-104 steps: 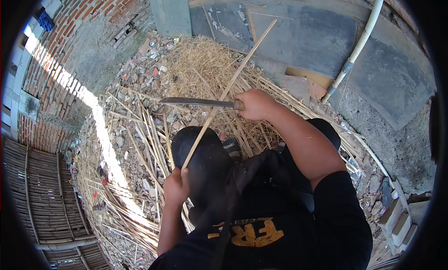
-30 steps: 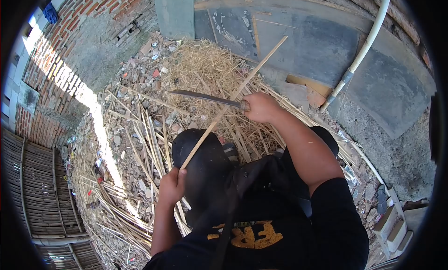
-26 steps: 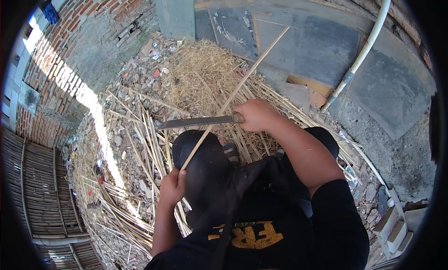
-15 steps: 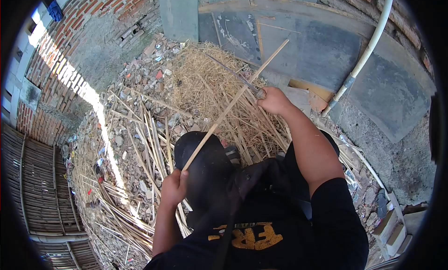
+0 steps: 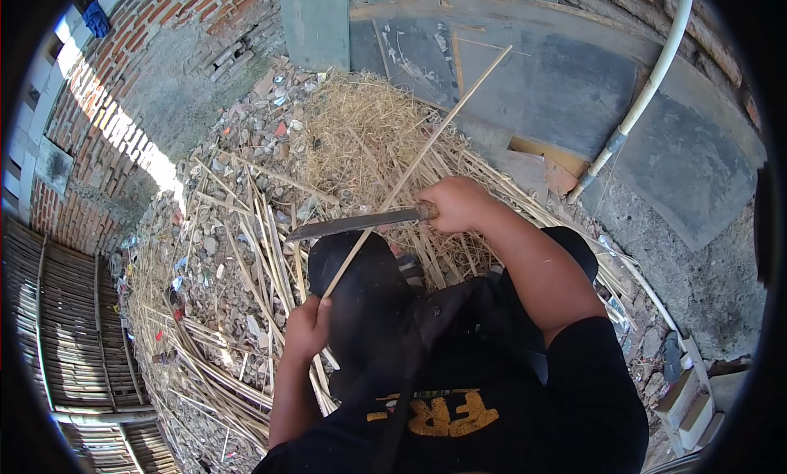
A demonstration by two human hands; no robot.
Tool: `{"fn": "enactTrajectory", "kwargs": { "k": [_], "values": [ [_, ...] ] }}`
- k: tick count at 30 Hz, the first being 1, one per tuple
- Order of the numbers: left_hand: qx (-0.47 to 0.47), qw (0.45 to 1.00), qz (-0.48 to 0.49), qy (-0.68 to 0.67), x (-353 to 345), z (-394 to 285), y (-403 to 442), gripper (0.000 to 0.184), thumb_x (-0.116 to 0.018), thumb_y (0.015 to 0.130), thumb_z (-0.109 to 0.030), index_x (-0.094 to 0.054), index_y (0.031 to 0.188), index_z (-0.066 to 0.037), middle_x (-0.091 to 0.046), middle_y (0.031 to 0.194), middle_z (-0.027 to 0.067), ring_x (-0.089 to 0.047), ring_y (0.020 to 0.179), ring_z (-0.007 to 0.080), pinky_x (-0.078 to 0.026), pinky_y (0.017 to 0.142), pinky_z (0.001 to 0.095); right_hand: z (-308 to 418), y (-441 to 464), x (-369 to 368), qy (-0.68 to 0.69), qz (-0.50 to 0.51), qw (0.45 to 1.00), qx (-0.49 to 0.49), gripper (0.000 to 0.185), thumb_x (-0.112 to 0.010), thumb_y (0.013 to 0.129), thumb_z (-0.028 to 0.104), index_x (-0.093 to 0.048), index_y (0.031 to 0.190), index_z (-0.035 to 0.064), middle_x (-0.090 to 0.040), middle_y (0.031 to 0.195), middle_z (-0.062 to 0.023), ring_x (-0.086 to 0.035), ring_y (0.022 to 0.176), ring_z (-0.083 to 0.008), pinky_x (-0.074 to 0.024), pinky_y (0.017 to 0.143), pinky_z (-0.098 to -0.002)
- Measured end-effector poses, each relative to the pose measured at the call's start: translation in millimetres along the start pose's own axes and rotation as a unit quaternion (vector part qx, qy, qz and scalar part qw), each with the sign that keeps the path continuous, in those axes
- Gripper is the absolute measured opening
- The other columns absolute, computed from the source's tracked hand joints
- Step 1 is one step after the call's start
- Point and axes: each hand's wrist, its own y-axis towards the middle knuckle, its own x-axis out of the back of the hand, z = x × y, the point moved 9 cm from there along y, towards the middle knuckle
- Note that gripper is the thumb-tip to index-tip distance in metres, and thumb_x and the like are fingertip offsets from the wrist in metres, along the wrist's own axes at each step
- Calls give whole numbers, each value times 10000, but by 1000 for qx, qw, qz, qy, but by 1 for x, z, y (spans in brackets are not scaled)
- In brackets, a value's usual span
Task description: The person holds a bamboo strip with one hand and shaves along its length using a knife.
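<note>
My left hand (image 5: pixel 308 328) is closed on the lower end of a long, thin bamboo strip (image 5: pixel 426 150), which slants up and to the right over my knee. My right hand (image 5: pixel 456 205) grips the handle of a long knife (image 5: pixel 352 225). The blade points left and lies across the strip just above my knee. Beyond the strip, a heap of dry shavings (image 5: pixel 352 117) covers the ground. Loose bamboo strips (image 5: pixel 264 244) lie to the left of my knee.
Rubble (image 5: pixel 275 105) spreads over the ground. A brick wall (image 5: pixel 123 72) stands at the left, above a slatted bamboo panel (image 5: pixel 70 326). Grey boards (image 5: pixel 549 80) and a white pipe (image 5: pixel 643 97) are at the back right. More strips lie at the lower left.
From half a second ago, my right hand has come down and slightly left with the knife, whose blade has swung from pointing up-left to nearly level. My left hand has stayed in place.
</note>
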Motion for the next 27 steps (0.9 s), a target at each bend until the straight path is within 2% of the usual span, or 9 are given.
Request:
{"fn": "enactTrajectory", "kwargs": {
  "k": [13, 22, 25, 27],
  "values": [
    [9, 999, 17, -29, -2, 6, 1, 456, -534, 1087, -345, -546, 808, 15, -570, 666, 269, -590, 643, 483, -453, 601, 505, -10, -1, 6, -11, -21, 1000, -13, 415, -764, 796, 257, -751, 1201, 167, -756, 1001, -167, -723, 1015, -369, -573, 889, -497],
    [8, 1000, 9, -17, -5, 7, 0, 492, -507, 1095, -382, -551, 808, 16, -589, 684, 280, -604, 668, 502, -462, 615, 518, 14, -3, 3, -24, -47, 999, 10, 297, -757, 792, 252, -742, 1056, 116, -748, 941, -156, -728, 965, -374, -572, 854, -509],
    [12, 1000, 6, -6, -3, 10, -2, 504, -501, 1097, -398, -564, 818, 17, -595, 688, 284, -609, 671, 504, -461, 615, 521, 2, 0, 7, 29, -10, 999, -38, 296, -755, 804, 262, -738, 1048, 94, -746, 929, -159, -725, 933, -379, -571, 835, -507],
    [22, 1000, 6, 0, -2, 7, -2, 510, -499, 1098, -407, -574, 826, 18, -597, 689, 286, -611, 673, 505, -461, 615, 522, -35, 10, 11, 104, -66, 990, -76, 294, -752, 812, 272, -739, 1044, 92, -745, 924, -163, -723, 916, -381, -572, 828, -503]
  ]
}}
